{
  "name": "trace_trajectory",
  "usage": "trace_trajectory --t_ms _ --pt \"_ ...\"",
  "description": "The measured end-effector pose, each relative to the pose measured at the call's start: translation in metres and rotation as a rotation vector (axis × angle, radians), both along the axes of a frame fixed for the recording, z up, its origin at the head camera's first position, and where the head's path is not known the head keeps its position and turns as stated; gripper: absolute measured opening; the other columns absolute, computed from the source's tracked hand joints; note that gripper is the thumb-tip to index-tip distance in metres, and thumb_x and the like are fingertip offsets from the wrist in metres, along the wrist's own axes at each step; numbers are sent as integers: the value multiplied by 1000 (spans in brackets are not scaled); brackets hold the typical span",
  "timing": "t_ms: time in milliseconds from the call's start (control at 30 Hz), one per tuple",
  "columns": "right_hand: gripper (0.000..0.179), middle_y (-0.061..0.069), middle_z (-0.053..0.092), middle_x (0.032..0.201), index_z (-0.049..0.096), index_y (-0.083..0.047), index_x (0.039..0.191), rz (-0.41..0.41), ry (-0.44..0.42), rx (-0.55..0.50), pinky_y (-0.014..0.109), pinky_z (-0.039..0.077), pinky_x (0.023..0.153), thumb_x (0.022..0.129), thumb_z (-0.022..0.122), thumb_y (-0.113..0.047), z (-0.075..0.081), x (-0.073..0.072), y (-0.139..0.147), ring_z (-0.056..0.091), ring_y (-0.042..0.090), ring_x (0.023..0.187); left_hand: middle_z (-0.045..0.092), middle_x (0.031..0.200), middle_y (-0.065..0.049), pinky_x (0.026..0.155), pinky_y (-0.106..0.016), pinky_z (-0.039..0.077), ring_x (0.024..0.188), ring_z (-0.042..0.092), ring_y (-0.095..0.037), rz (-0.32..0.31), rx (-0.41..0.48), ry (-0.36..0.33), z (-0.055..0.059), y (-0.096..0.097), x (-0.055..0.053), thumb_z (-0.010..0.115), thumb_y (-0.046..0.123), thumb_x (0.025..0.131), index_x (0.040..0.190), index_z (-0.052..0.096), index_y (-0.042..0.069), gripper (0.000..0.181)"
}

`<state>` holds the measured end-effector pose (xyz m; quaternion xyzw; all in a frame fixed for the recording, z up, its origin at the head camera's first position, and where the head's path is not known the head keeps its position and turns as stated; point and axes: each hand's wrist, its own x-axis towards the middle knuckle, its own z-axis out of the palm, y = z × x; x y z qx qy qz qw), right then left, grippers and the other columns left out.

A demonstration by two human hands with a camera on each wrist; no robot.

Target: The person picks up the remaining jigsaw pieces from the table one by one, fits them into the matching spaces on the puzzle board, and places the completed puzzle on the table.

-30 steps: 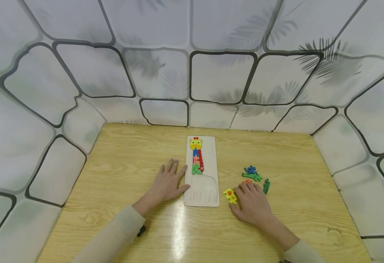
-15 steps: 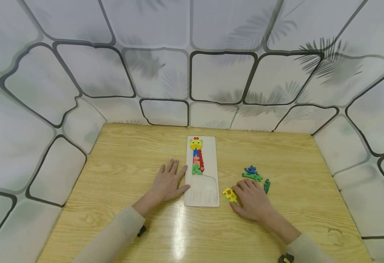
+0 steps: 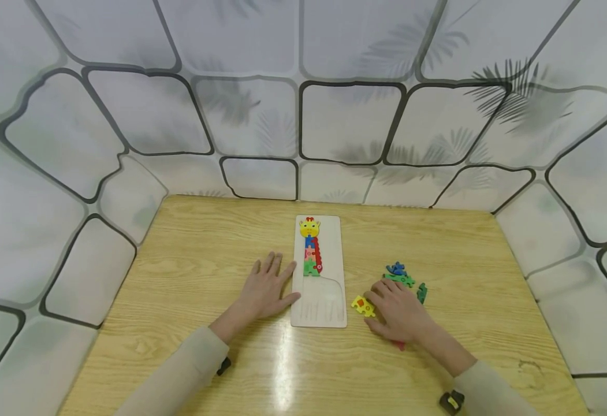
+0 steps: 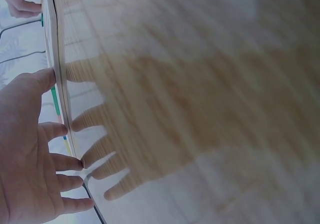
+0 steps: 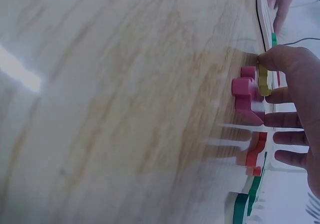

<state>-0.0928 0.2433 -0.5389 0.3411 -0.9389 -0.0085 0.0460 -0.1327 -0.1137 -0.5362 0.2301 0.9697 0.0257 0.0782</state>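
Note:
My left hand [image 3: 267, 292] lies flat on the table with fingers spread, thumb and index finger touching the left edge of the wooden puzzle board [image 3: 329, 248]. A giraffe's yellow head [image 3: 309, 227] and several coloured neck pieces [image 3: 311, 254] sit in its upper part; the lower recess is bare. Right of the board, my right hand [image 3: 399, 311] hovers low over loose puzzle pieces, fingers extended. Its fingertips are at a yellow puzzle piece [image 3: 362, 306]. In the right wrist view a pink puzzle piece [image 5: 247, 95] lies under the fingers, apparently unheld, and an orange-red piece [image 5: 256, 150] beside it.
Beyond the right hand lie a blue piece [image 3: 397, 268], a green piece [image 3: 399, 279] and a dark green piece [image 3: 421, 292]. White panels [image 3: 350, 121] with a stone pattern stand along the table's [image 3: 220, 231] back and sides.
The yellow piece has turned and shifted slightly left at my right fingertips. My right hand has moved slightly away from me, covering the orange piece and baring a pink end below the palm. The left hand stays still.

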Motion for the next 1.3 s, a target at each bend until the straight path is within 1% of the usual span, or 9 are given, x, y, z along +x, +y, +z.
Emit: trace_trajectory --t_ms 300,533,600,733,900,1000,1300 --pt "46 4 67 120 72 -17 124 54 -18 -19 47 56 102 91 74 -49 2 -6 3 62 26 115 31 171 -25 127 -65 32 162 28 -43 -5 -6 3 1 0 0 44 70 103 167 34 21 82" --pt "46 5 68 120 72 -17 124 73 -20 -17 48 57 100 91 74 -48 4 -8 2 63 27 115 32 171 -25 126 -66 33 161 29 -43 -4 3 8 2 0 0 46 70 103 166 35 21 81" --pt "47 6 68 121 71 -16 125 67 -20 -10 49 56 101 91 74 -49 4 -7 2 63 28 116 32 171 -25 127 -66 32 161 28 -43 -4 -2 5 2 0 1 45 69 103 166 35 21 81" --pt "50 7 69 123 71 -14 126 28 -16 10 51 55 105 92 74 -50 4 -4 1 63 31 120 32 171 -25 127 -66 32 161 29 -43 -3 -8 7 3 0 1 45 69 103 166 35 21 81" --pt "49 7 69 117 72 -15 122 -14 13 -3 51 56 102 91 74 -53 3 2 1 63 31 116 33 171 -25 127 -65 33 161 30 -43 -5 -12 12 2 0 1 45 70 103 166 35 20 81" --pt "47 6 69 114 74 -16 117 -22 46 -19 51 57 100 90 76 -53 1 4 2 64 30 114 33 170 -25 127 -66 33 161 30 -43 -5 -9 13 2 0 1 45 70 102 166 35 21 81" --pt "44 8 72 114 76 -15 113 -13 100 -16 54 55 102 90 77 -52 -4 9 3 65 34 117 34 170 -26 126 -67 33 160 31 -45 -6 1 20 -1 0 0 46 70 102 165 37 21 80"
